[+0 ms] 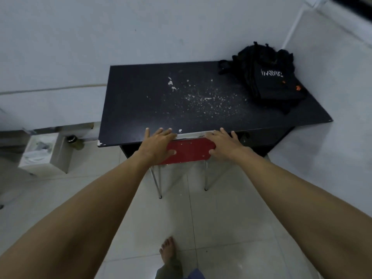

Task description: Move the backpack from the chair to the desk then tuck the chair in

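Note:
The black backpack (269,81) lies on the far right corner of the black desk (141,105), against the wall. The red chair (191,151) stands pushed under the desk's front edge; only its red backrest and chrome legs show. My left hand (159,143) rests on the left end of the backrest, fingers spread over its top and thumb on its front face. My right hand (223,144) does the same on the right end. Both hands press on the backrest rather than close around it.
White specks and scratches cover the middle of the desk top. A white box (45,154) and a dark jar (75,140) sit on the floor left of the desk. White walls stand behind and to the right. My bare foot (168,252) is on the tiled floor.

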